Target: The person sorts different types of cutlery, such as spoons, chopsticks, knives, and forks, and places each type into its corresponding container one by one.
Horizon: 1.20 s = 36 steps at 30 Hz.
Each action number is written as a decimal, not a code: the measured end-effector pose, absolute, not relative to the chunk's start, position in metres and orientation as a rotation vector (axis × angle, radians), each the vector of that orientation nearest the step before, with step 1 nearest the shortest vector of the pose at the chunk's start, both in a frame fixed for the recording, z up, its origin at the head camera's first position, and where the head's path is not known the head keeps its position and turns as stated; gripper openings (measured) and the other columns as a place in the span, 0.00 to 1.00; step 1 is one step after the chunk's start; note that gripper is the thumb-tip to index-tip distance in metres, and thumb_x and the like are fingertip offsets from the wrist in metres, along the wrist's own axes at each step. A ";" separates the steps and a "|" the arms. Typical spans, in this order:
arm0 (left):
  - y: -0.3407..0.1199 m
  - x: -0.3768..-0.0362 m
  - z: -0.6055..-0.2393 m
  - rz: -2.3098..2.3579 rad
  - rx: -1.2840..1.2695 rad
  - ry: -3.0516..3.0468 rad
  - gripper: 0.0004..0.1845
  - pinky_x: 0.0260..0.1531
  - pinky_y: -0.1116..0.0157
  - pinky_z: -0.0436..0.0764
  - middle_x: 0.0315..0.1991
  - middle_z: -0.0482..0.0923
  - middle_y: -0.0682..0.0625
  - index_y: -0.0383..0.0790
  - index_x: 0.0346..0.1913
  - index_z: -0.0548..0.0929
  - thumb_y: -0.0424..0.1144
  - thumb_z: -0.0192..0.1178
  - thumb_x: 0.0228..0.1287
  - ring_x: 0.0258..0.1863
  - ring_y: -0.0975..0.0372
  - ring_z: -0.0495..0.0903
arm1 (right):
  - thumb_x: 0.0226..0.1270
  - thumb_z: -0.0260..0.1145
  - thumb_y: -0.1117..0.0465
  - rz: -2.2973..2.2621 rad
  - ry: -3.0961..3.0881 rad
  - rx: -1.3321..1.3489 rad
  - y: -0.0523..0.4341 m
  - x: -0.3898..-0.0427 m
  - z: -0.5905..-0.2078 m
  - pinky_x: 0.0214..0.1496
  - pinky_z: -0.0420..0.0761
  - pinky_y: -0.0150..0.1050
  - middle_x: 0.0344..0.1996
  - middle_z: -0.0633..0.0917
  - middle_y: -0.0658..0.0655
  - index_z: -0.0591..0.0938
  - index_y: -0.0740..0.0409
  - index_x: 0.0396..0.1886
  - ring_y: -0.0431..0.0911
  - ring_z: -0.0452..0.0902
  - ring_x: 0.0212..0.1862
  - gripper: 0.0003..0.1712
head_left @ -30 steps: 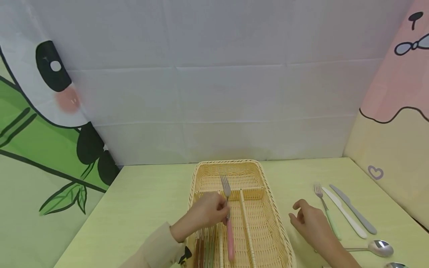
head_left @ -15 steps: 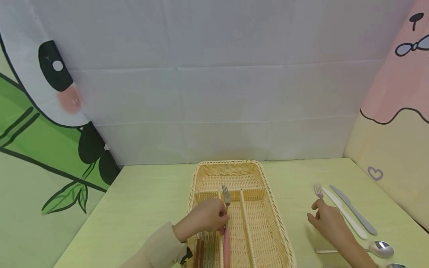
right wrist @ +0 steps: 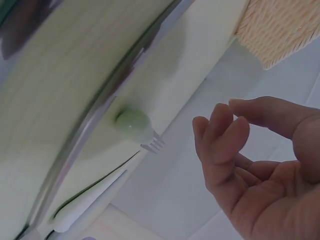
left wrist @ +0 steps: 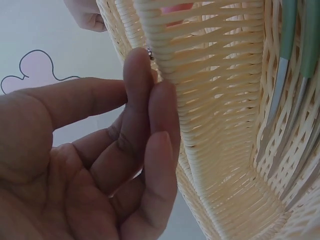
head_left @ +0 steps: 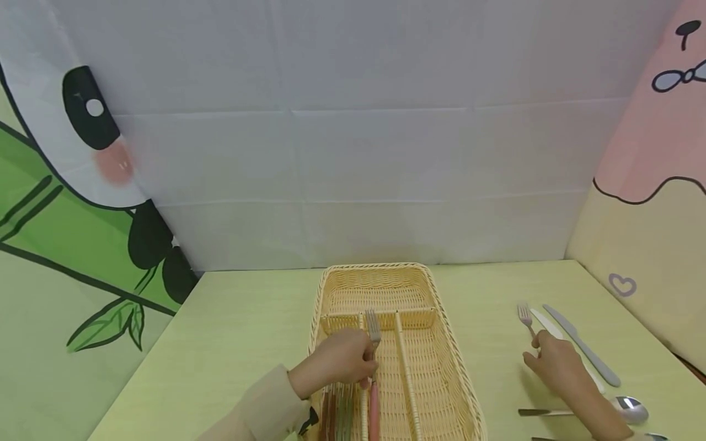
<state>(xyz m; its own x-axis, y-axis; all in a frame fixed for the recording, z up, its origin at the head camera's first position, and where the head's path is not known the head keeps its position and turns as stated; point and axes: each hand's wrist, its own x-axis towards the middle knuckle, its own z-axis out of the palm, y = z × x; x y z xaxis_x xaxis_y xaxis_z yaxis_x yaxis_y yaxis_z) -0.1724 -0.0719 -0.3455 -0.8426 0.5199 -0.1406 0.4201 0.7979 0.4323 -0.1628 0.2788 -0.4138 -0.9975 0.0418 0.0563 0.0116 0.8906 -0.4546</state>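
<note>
In the head view, my left hand [head_left: 344,357] pinches a pink-handled fork [head_left: 374,404] over the middle long compartment of the wicker basket [head_left: 455,331], tines pointing away. The left wrist view shows the fingertips right at a wicker divider [left wrist: 185,125], with the fork mostly hidden behind it. My right hand [head_left: 559,364], fingers loosely bent and holding nothing, hovers right of the basket above a fork [head_left: 524,315]. That fork's green handle [right wrist: 133,124] lies on the table, apart from the fingers in the right wrist view.
Brown- and green-handled cutlery [head_left: 337,413] lies in the basket's left compartment. Right of it on the table are a grey knife [head_left: 584,346], a white knife [head_left: 546,321] and a spoon [head_left: 630,409]. A second spoon's edge shows below. A cloth backdrop [head_left: 375,153] stands behind.
My left hand has lowered the pink-handled fork, drawing it slightly nearer. The right hand has moved right, from beside the basket to over the green-handled fork.
</note>
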 end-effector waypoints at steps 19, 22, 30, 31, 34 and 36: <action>-0.072 -0.167 -0.346 0.507 0.714 2.823 0.18 0.07 0.75 0.55 0.08 0.75 0.56 0.43 0.11 0.77 0.36 0.57 0.58 0.07 0.69 0.62 | 0.50 0.65 0.64 0.483 -3.077 -0.062 0.306 -0.172 -0.432 0.20 0.66 0.36 0.15 0.70 0.53 0.70 0.66 0.20 0.44 0.65 0.19 0.12; -0.072 -0.166 -0.346 0.489 0.736 2.836 0.15 0.08 0.75 0.57 0.08 0.73 0.59 0.44 0.14 0.79 0.37 0.58 0.59 0.08 0.69 0.66 | 0.48 0.63 0.66 0.477 -3.086 -0.069 0.308 -0.171 -0.435 0.20 0.64 0.36 0.14 0.70 0.52 0.69 0.64 0.20 0.45 0.65 0.19 0.10; -0.073 -0.164 -0.343 0.504 0.740 2.859 0.11 0.09 0.73 0.62 0.16 0.74 0.58 0.43 0.20 0.81 0.39 0.58 0.59 0.11 0.69 0.64 | 0.49 0.59 0.67 0.479 -3.134 -0.089 0.308 -0.170 -0.435 0.20 0.63 0.36 0.16 0.69 0.52 0.69 0.62 0.21 0.45 0.64 0.20 0.07; -0.073 -0.164 -0.342 0.511 0.744 2.866 0.10 0.10 0.73 0.62 0.18 0.75 0.58 0.43 0.21 0.81 0.39 0.58 0.59 0.11 0.69 0.64 | 0.49 0.59 0.67 0.475 -3.139 -0.088 0.308 -0.170 -0.435 0.20 0.63 0.36 0.16 0.69 0.52 0.69 0.62 0.21 0.45 0.64 0.20 0.06; -0.074 -0.164 -0.341 0.548 0.746 2.877 0.09 0.11 0.72 0.63 0.23 0.76 0.57 0.43 0.24 0.81 0.40 0.58 0.59 0.13 0.69 0.63 | 0.49 0.59 0.67 0.472 -3.137 -0.100 0.307 -0.170 -0.433 0.20 0.62 0.37 0.16 0.69 0.53 0.69 0.62 0.21 0.45 0.64 0.20 0.06; -0.073 -0.164 -0.340 0.578 0.742 2.877 0.09 0.11 0.73 0.62 0.23 0.75 0.57 0.43 0.25 0.81 0.41 0.57 0.60 0.12 0.69 0.62 | 0.48 0.60 0.66 0.469 -3.123 -0.107 0.306 -0.170 -0.433 0.20 0.63 0.37 0.16 0.69 0.53 0.69 0.63 0.21 0.46 0.64 0.20 0.07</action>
<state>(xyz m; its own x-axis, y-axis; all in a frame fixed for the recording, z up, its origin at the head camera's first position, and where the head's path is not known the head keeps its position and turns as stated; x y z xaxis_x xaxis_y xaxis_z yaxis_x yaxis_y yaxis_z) -0.1642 -0.0733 -0.3401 -0.8737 0.4863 -0.0159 0.4424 0.8075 0.3901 -0.1699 0.3060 -0.4326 -0.9976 0.0639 -0.0283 0.0694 0.9537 -0.2926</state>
